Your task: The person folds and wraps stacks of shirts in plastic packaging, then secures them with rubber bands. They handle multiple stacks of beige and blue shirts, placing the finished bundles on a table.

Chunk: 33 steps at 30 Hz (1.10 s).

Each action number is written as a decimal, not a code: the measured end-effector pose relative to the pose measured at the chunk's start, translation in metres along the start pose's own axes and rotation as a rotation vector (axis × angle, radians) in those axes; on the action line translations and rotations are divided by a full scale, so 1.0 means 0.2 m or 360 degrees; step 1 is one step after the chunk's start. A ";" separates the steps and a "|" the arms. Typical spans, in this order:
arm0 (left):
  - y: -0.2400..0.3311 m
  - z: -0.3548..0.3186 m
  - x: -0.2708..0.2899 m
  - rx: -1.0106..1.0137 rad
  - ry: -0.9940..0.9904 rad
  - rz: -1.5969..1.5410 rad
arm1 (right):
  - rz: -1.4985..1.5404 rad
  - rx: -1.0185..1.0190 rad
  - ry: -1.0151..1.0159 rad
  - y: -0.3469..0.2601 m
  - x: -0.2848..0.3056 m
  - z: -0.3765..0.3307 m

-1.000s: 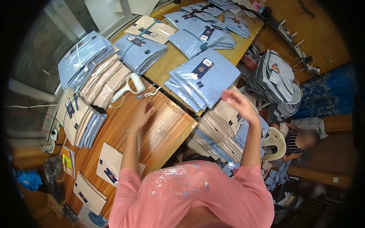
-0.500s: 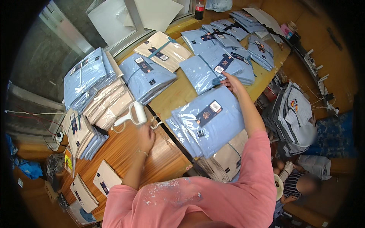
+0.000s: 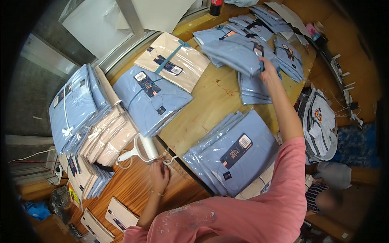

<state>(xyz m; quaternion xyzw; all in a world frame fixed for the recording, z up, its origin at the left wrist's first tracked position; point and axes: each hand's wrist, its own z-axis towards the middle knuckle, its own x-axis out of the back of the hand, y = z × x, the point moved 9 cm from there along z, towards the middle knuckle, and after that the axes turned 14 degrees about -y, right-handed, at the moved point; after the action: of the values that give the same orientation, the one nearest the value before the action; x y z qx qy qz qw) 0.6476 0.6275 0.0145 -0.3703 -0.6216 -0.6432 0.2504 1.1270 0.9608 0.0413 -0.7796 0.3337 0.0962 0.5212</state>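
My right hand (image 3: pixel 269 73) is closed on the near right corner of a tied bundle of folded blue shirts (image 3: pixel 229 50) in clear bags, by its teal tie. The bundle is tilted and raised over other blue bundles at the back. My left hand (image 3: pixel 159 178) lies on the wooden tabletop, fingers loosely apart with nothing visible in them. Just beyond its fingers are a white lint roller (image 3: pixel 148 149) and a pale strap (image 3: pixel 170 160) at the table seam. Between my arms sits a stack of bagged blue shirts (image 3: pixel 255 141) with a dark tag.
Beige shirts tied in teal (image 3: pixel 190 67) and a blue bundle (image 3: pixel 142 109) lie left of centre. A tall blue stack (image 3: pixel 75 109) stands by the window. Folded beige garments (image 3: pixel 119 212) lie near left. A cola bottle (image 3: pixel 215 7) stands at the back. Another person (image 3: pixel 318 196) is at lower right.
My right hand has lifted the tied blue bundle off the table and carried it away toward the back, uncovering the tabletop beneath. My left hand stays by the lint roller. The view has shifted slightly.
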 end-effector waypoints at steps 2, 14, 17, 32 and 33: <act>0.01 0.03 0.00 -0.0028 -0.0019 -0.0012 | 0.0117 0.0171 -0.0049 -0.10 -0.01 0.20; -0.02 0.01 -0.01 -0.0010 0.0000 -0.0009 | -0.2561 0.0112 0.0673 -0.57 0.55 0.00; 0.02 0.04 -0.03 -0.0060 -0.0008 -0.0005 | -0.1674 -0.0094 0.0427 -0.38 1.01 0.09; 0.04 0.00 0.00 -0.0112 0.0055 0.0115 | 0.0080 -0.0186 -0.0200 0.21 0.71 -0.24; 0.04 0.00 0.00 -0.0103 0.0069 0.0125 | 0.0093 -0.0131 -0.0220 0.19 0.70 -0.26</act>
<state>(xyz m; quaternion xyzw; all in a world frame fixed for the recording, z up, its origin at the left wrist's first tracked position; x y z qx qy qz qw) 0.6534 0.6267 0.0189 -0.3883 -0.5800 -0.6606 0.2766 1.1989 0.8474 -0.0341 -0.7818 0.3152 0.1786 0.5074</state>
